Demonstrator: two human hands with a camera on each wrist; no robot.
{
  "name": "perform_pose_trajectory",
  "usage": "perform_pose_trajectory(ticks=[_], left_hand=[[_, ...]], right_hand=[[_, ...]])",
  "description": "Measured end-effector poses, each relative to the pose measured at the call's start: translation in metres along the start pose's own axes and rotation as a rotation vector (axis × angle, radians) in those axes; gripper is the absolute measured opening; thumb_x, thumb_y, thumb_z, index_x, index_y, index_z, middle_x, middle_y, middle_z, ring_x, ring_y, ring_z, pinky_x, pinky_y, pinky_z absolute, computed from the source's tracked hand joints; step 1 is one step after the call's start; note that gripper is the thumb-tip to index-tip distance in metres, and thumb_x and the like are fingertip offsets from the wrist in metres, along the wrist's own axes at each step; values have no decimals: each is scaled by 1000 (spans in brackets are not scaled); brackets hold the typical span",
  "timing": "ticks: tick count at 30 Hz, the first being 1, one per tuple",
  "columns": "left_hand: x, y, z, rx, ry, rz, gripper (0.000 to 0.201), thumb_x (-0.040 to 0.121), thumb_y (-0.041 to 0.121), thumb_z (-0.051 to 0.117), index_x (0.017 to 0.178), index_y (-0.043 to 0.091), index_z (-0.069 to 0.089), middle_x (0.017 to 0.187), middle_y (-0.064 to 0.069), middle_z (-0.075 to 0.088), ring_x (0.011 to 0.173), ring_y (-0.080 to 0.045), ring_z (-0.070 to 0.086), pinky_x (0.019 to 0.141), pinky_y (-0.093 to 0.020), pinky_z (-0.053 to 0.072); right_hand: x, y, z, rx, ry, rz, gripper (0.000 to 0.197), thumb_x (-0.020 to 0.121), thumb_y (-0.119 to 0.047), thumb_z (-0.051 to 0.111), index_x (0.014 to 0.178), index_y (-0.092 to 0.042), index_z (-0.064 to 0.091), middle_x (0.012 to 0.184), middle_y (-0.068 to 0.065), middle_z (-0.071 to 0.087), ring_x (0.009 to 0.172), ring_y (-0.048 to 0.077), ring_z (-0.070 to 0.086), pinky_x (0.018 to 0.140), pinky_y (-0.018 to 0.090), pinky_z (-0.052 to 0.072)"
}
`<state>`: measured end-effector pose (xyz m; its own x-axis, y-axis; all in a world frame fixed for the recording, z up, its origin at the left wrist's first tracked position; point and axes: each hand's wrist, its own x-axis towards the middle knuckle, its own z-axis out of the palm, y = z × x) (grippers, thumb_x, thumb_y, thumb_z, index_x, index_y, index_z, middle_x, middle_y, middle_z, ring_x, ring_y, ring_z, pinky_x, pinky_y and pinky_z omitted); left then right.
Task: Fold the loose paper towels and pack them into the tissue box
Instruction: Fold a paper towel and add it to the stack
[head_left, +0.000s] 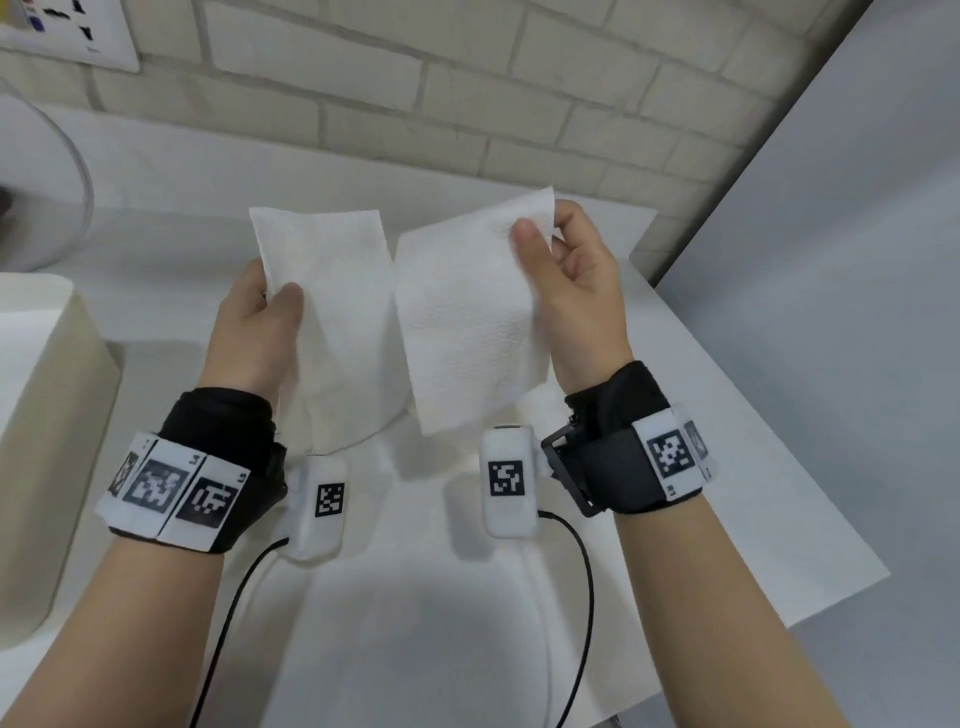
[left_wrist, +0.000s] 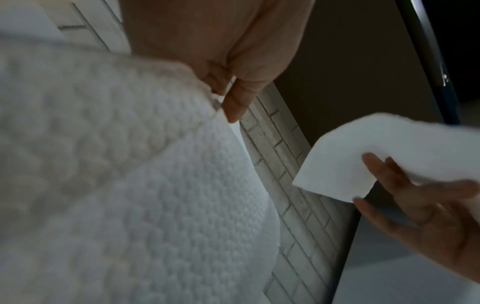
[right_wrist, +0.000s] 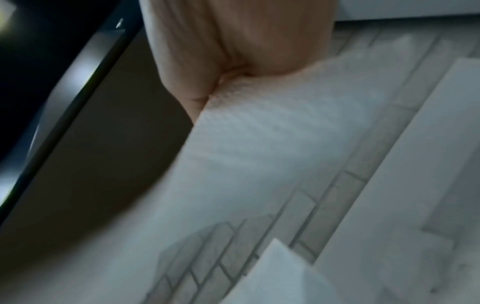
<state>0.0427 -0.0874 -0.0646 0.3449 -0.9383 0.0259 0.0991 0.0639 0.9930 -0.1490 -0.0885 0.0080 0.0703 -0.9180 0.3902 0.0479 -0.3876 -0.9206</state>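
Observation:
I hold white embossed paper towel up over the table in two hanging panels; I cannot tell whether they join lower down. My left hand (head_left: 275, 299) pinches the left panel (head_left: 332, 291) at its left edge, thumb in front. My right hand (head_left: 543, 228) pinches the top right corner of the right panel (head_left: 467, 322). The left wrist view shows my left hand (left_wrist: 228, 107) gripping the towel (left_wrist: 130, 185), with my right hand (left_wrist: 389, 185) on the other corner (left_wrist: 350, 154). In the right wrist view my right hand (right_wrist: 215, 90) pinches towel (right_wrist: 259, 144). The cream tissue box (head_left: 41, 415) stands at the left.
More large white paper sheets (head_left: 701, 493) lie spread on the table under my hands. A pale brick wall (head_left: 467, 104) runs along the back. A rounded white object (head_left: 47, 182) sits at the far left. The table's edge (head_left: 810, 618) drops off at the right.

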Motion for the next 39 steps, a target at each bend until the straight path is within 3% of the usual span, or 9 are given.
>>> perform_pose_trajectory(ticks=[5, 10, 15, 18, 21, 24, 27, 33, 39], left_hand=[[-11, 2, 11, -107, -86, -40, 28, 99, 18, 38, 91, 32, 61, 92, 9, 67, 86, -9, 64, 76, -21, 51], [-20, 3, 19, -198, -117, -84, 27, 100, 19, 39, 101, 29, 63, 104, 11, 69, 99, -5, 64, 89, -23, 48], [-25, -4, 21, -118, -121, -112, 38, 95, 44, 43, 123, 20, 55, 120, 5, 62, 110, -12, 59, 100, -34, 44], [-26, -8, 21, 72, -247, -36, 53, 83, 28, 63, 131, 18, 42, 125, 0, 57, 111, -17, 58, 97, -40, 46], [-25, -10, 17, 79, -177, -45, 46, 88, 6, 57, 131, 13, 42, 124, -6, 58, 110, -23, 58, 98, -46, 46], [-23, -11, 13, 84, -122, -60, 44, 90, 4, 50, 132, 15, 41, 124, -4, 57, 110, -22, 57, 97, -44, 46], [-22, -11, 11, 87, -104, -65, 42, 91, 6, 49, 132, 16, 42, 124, -3, 57, 111, -21, 56, 98, -43, 46], [-21, -12, 9, 81, -82, -67, 40, 91, 4, 48, 129, 14, 44, 121, -4, 59, 108, -21, 58, 95, -38, 47], [-17, -12, 1, 100, -58, -66, 41, 90, 5, 48, 129, 15, 45, 121, -4, 59, 109, -23, 58, 97, -43, 46]], right_hand=[[0, 1, 17, 196, -60, 153, 18, 99, -9, 36, 91, -18, 49, 89, -4, 61, 81, 6, 58, 81, 23, 48], [-8, 32, 26, -326, -101, 427, 16, 100, -25, 34, 106, -16, 45, 124, 2, 50, 113, 13, 47, 99, 27, 37], [-19, 44, 26, -482, -192, 481, 13, 100, -24, 33, 90, -17, 36, 76, -9, 38, 68, 4, 40, 60, 18, 33], [-18, 48, 20, -554, -278, 453, 19, 98, -23, 41, 110, -11, 33, 84, -12, 46, 78, 5, 49, 66, 15, 39], [-16, 52, 4, -824, -354, 453, 35, 91, -25, 54, 112, -15, 28, 94, 1, 49, 86, 18, 51, 70, 24, 42], [-28, 65, -14, -1372, -613, 422, 65, 79, -34, 67, 128, -17, 28, 121, 8, 42, 106, 28, 48, 90, 38, 42], [-37, 76, -23, -1474, -798, 563, 67, 80, -41, 64, 132, -19, 27, 128, 7, 33, 111, 31, 44, 94, 43, 42], [-34, 84, -29, -1491, -803, 498, 36, 94, -15, 44, 128, -12, 34, 127, 11, 35, 112, 32, 40, 88, 41, 44], [-29, 87, -40, -1452, -813, 445, 39, 88, 4, 42, 124, -10, 43, 124, 10, 40, 111, 30, 44, 85, 38, 43]])
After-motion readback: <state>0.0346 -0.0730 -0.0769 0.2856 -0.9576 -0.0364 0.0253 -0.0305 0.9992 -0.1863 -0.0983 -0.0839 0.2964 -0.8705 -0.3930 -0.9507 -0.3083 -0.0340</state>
